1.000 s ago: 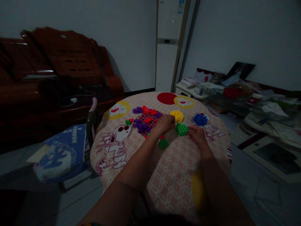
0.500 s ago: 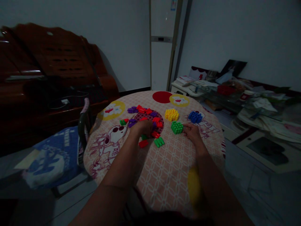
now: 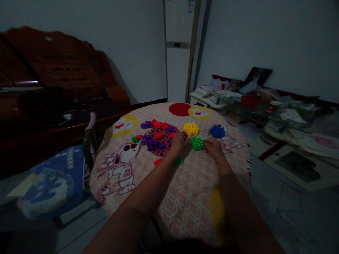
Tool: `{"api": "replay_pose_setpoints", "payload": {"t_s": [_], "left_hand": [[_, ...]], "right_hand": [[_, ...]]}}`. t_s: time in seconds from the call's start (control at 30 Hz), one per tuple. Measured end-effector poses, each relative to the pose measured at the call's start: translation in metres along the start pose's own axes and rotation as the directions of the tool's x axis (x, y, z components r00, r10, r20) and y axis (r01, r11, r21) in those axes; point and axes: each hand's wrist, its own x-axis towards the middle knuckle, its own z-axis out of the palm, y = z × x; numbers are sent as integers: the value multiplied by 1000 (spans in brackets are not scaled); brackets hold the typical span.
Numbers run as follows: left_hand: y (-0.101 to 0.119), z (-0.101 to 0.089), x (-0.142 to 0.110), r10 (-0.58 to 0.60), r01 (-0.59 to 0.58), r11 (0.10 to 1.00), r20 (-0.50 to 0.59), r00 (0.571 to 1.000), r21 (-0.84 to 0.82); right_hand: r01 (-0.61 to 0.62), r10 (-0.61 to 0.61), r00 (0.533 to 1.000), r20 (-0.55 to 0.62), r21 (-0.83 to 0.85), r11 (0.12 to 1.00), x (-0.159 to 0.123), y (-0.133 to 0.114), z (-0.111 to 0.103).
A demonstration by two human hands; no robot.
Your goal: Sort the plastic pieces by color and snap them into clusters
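A cluster of green plastic building blocks (image 3: 197, 143) with knobbed tops stands on the round table between my hands. My left hand (image 3: 179, 143) is at its left side, fingers pinched; a bit of green shows at the fingertips, dimly. On the other side, my right hand (image 3: 215, 150) rests its fingertips against the cluster's right edge, fingers apart. Just behind stands a yellow cluster (image 3: 191, 129), with a blue cluster (image 3: 217, 131) further right. Loose purple blocks (image 3: 152, 143) and red blocks (image 3: 156, 123) lie left of my left hand. My left wrist partly covers loose green blocks (image 3: 178, 161).
A patterned cloth covers the round table (image 3: 185, 197). A chair (image 3: 60, 176) with a blue cover stands at the left, before a wooden bench (image 3: 60, 70). At the right, a cluttered glass-topped cabinet (image 3: 265, 109) runs along the wall.
My left hand has moved right, from the loose blocks to the green cluster. A green piece that lay near it is no longer visible there. My right hand stays beside the cluster.
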Motion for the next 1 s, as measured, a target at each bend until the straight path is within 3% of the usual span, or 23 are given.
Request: {"api": "replay_pose_setpoints", "payload": {"t_s": [0.27, 0.8, 0.93, 1.0], "left_hand": [[-10, -1, 2, 67, -45, 995, 244, 967, -93], [-9, 15, -1, -4, 61, 968, 227, 974, -243], [-9, 1, 3, -40, 98, 974, 267, 963, -205], [-15, -17, 9, -65, 100, 983, 215, 974, -154]], "right_hand": [[3, -4, 1000, -7, -32, 999, 3, 4, 0], [-5, 4, 1000, -24, -40, 999, 1, 1, -1], [4, -4, 1000, -10, -46, 999, 1, 3, -2], [0, 0, 1000, -3, -44, 999, 1, 2, -2]]}}
